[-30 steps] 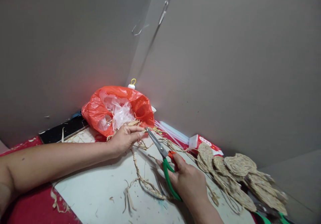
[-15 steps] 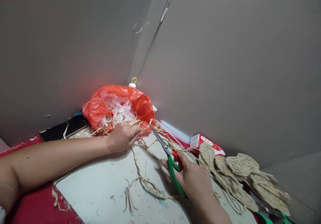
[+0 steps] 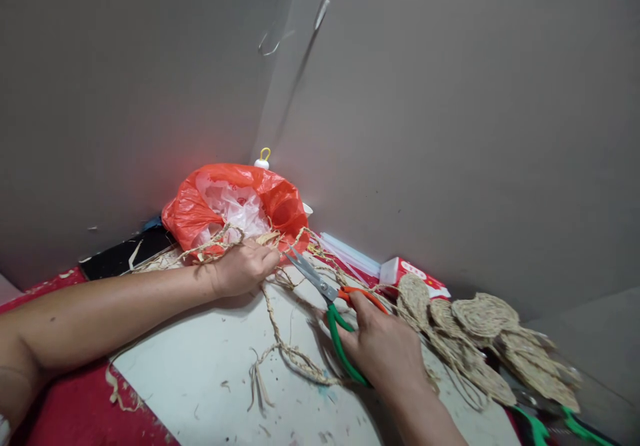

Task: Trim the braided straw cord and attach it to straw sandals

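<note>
My left hand (image 3: 245, 267) is closed around a braided straw cord, at the front of a red plastic bag (image 3: 187, 209). My right hand (image 3: 385, 343) holds scissors (image 3: 320, 287) with one green and one orange handle. The scissor blades are slightly apart, their tips beside the cord close to my left fingers. A longer braided cord (image 3: 273, 319) hangs from near my left hand and curves across the white board (image 3: 200, 379), with a frayed end lying on it.
Coiled straw pieces (image 3: 485, 316) lie at the right beside a red and white packet (image 3: 413, 278). More green-handled scissors (image 3: 533, 426) are at the lower right. A black flat object (image 3: 125, 256) lies at the left. Grey walls (image 3: 475, 133) rise behind.
The scissors have tilted and shifted slightly left, and their handles have spread apart. My left hand has turned a little, still on the cord.
</note>
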`<state>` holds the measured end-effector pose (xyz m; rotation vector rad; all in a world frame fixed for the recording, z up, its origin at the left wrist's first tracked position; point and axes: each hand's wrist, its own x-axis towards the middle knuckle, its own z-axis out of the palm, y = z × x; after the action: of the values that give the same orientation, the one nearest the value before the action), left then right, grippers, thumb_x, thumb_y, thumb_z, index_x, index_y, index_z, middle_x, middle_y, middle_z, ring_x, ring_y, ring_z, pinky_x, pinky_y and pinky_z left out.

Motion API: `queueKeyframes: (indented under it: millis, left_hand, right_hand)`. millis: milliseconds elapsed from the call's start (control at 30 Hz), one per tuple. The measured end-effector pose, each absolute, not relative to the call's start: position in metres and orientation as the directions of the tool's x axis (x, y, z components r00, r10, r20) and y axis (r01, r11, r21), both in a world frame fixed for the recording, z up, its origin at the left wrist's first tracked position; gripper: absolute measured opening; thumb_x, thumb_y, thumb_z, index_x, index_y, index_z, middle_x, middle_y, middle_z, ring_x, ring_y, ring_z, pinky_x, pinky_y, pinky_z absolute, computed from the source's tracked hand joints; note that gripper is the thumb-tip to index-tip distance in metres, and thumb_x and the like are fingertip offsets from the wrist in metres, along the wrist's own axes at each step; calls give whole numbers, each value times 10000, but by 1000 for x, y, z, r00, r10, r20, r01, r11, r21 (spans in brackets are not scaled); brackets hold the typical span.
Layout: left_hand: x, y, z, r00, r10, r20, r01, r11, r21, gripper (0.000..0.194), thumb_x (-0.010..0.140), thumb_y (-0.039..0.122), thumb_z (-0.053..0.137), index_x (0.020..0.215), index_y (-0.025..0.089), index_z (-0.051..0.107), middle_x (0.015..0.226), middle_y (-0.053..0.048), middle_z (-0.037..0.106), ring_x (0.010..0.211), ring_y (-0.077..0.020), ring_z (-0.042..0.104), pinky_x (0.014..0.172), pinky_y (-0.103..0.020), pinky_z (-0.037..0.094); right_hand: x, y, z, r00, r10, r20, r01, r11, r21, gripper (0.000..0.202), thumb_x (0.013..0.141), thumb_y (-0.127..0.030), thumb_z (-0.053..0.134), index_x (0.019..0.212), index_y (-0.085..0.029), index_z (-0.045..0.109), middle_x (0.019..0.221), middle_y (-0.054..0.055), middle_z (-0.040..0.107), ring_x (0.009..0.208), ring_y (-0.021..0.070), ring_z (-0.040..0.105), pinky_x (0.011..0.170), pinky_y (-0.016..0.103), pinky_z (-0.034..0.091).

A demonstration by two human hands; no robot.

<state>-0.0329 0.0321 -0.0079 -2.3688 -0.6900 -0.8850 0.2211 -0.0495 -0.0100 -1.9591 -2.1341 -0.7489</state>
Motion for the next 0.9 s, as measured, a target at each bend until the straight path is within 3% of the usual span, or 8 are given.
queueKeyframes:
  millis: [167,333,500,700,900]
  left_hand:
    - [-32,30,-5,643,232,730,610,-732,-304,213,884,123,409,699,144,511,576,-15,538,535,-128,501,579,-279,433]
    - [-31,30,-2,637,202,743,598,-739,-312,210,916,179,422,739,145,530,591,-8,561,537,-128,516,556,-277,419]
    - [-31,32,-5,629,203,750,602,-738,-305,190,911,213,456,754,150,542,604,-7,566,550,-129,519,559,-283,416]
    - [-32,32,-6,656,227,720,582,-759,-291,217,904,148,384,780,138,561,603,-20,556,556,-131,504,555,-292,416]
    - [-32,34,-12,690,285,665,582,-765,-277,221,905,151,382,811,134,581,668,-38,584,594,-137,508,578,-285,434]
  right_hand:
    - [216,-52,-7,-127,874,469,976,26,217,416,791,-580,461,972,-246,631,715,26,698,505,181,587,487,267,255]
    - [208,-60,1,-110,887,448,959,-24,283,327,775,-527,525,897,-260,670,564,10,649,511,194,587,490,266,242]
    - [208,-62,6,-84,926,368,966,-15,257,331,772,-531,535,935,-279,674,553,12,652,518,206,604,489,264,242]
    - [217,-54,14,33,972,232,979,-79,190,388,791,-593,457,813,-255,648,543,28,647,539,220,619,470,259,232]
    - [220,-55,22,13,987,162,987,-39,156,412,803,-611,429,874,-254,623,597,22,663,554,223,626,474,259,245]
